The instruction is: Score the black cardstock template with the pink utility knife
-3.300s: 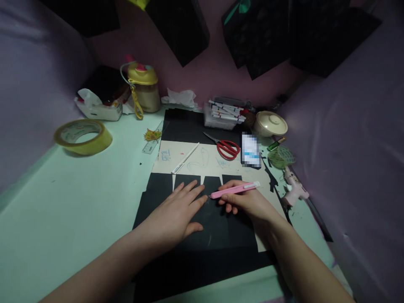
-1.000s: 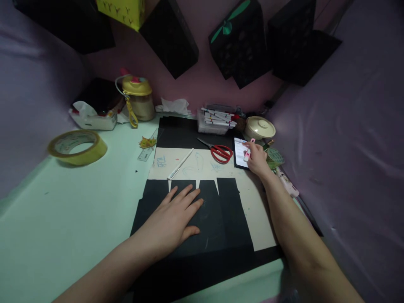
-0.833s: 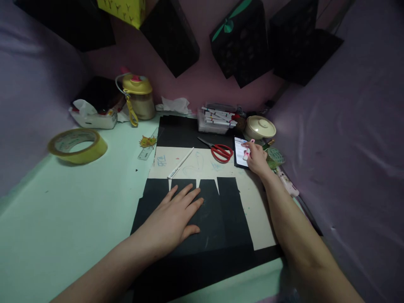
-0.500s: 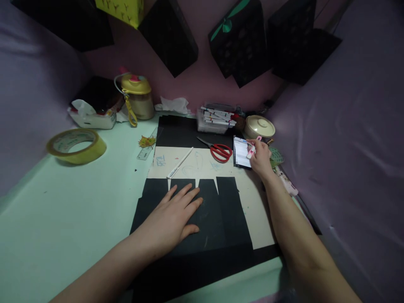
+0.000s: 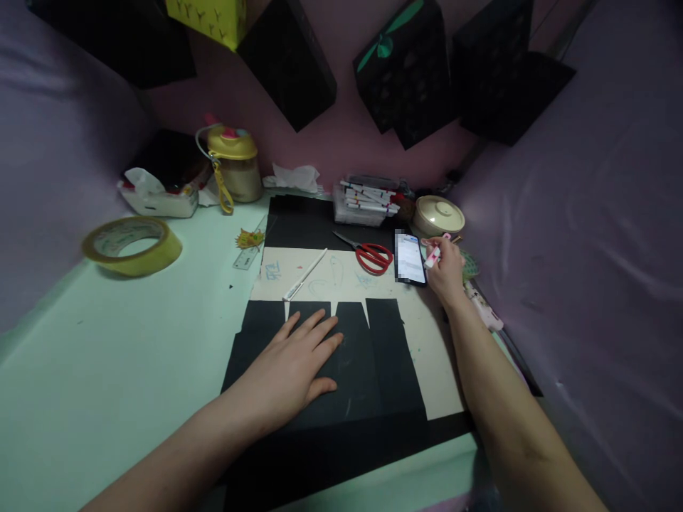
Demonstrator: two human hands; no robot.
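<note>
My left hand (image 5: 302,363) lies flat with fingers spread on a sheet of black card (image 5: 357,377) that has narrow slits cut into its far edge. In my right hand (image 5: 447,276) is a small pink-and-white tool (image 5: 433,256), gripped between the fingers; its exact kind does not show. Just left of that hand lies a phone (image 5: 410,259) with its screen lit. Red-handled scissors (image 5: 373,257) rest to the left of the phone, blades slightly apart. A white pen (image 5: 305,276) lies past the card's slit edge, on a pale board (image 5: 437,377) with blue scribbles.
On the left are a wide roll of tape (image 5: 154,256) and a clear ruler (image 5: 246,257). Along the back stand a tissue pack (image 5: 160,203), a yellow-lidded cup (image 5: 240,174), a box of markers (image 5: 368,201) and a lidded cream bowl (image 5: 440,215). Dark boxes (image 5: 291,67) hang above.
My right hand has drawn back slightly to the right, off the phone's screen, still with the pink-and-white tool. My left hand has stayed in place on the card.
</note>
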